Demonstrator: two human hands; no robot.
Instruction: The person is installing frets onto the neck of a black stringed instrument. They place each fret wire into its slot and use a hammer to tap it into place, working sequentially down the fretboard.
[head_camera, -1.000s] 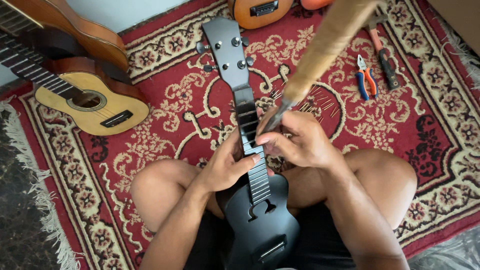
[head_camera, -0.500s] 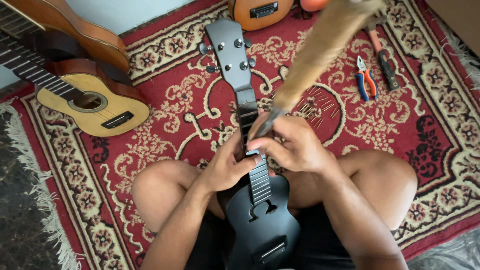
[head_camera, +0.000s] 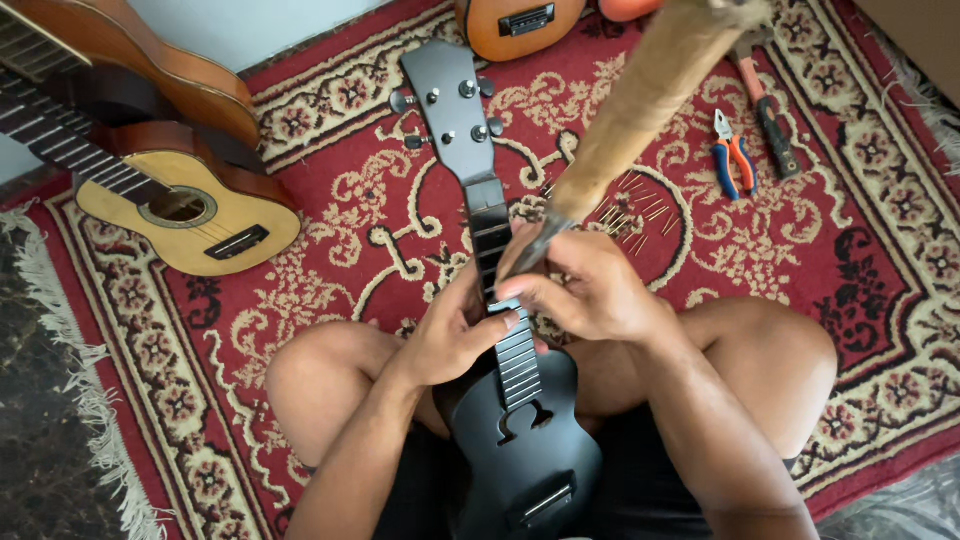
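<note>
Gripping a file (head_camera: 640, 110) by its lower end with the right hand (head_camera: 590, 290), fingers closed round it, metal tip down on the fretboard of a black ukulele (head_camera: 505, 370). Left hand (head_camera: 455, 335) curled round the neck from the left, thumb pressed across the frets just beside the file tip. Ukulele lying between the bare knees, body near, headstock (head_camera: 450, 100) far, on a red patterned rug (head_camera: 330, 230). Left and far: a pale yellow ukulele (head_camera: 190, 215) leaning against a brown guitar (head_camera: 130, 75). Far, at the top edge: an orange ukulele (head_camera: 520, 22). Right and far: blue-and-orange pliers (head_camera: 732, 152) beside a longer dark tool (head_camera: 765, 100).
</note>
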